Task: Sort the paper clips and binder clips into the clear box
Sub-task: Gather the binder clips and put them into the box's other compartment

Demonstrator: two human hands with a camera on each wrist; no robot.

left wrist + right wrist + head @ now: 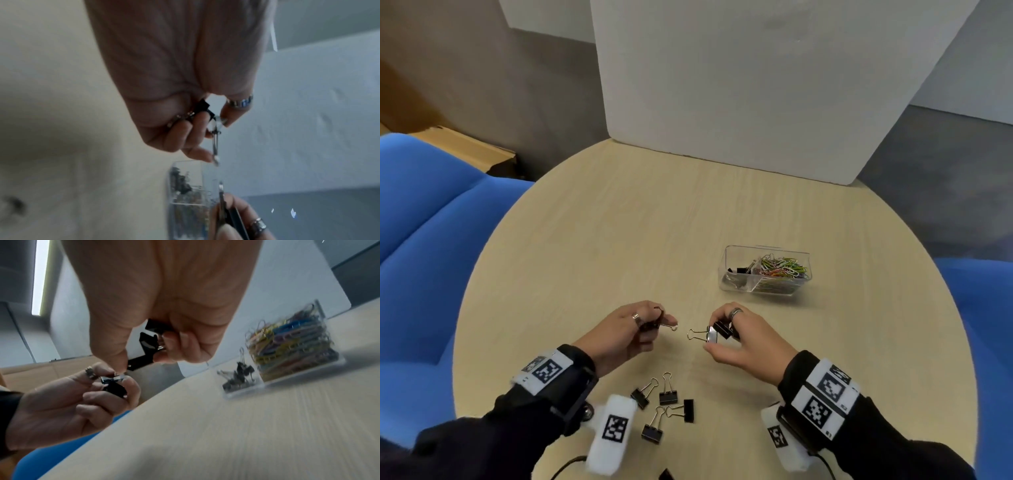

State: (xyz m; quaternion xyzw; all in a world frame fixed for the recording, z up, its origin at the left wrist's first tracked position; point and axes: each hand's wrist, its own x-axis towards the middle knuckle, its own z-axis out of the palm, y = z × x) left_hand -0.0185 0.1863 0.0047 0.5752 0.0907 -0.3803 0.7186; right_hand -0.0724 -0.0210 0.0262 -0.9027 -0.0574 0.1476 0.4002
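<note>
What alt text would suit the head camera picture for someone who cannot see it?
Two hands, the left hand and right hand, each hold black binder clips above a round wooden table. Loose clips lie nearer; a clear box holds coloured paper clips.

Table [619,222]: pale wood grain, matt. Box [732,253]: clear glossy plastic. Binder clips [667,397]: black bodies, shiny metal wire handles. Chairs [431,222]: blue cloth.

Black sleeves [524,421] cover both arms to the wrists. Each wrist wears a white band [825,397] printed with black square code markers, with a white padded camera block [613,435] on a black mount; a thin black cable [566,466] trails off. Each hand wears a silver ring [735,312]
</note>
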